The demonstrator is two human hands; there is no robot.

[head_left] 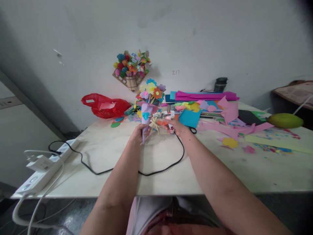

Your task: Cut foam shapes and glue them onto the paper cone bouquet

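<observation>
At white table (166, 186), bouquet (146, 109) (wall (220, 39) behind)

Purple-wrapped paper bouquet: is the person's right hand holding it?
No, the left hand grips the paper bouquet near its lower end, while the right hand holds the glue gun.

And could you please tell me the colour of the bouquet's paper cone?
The paper cone is light purple, best seen in the head view.
</observation>
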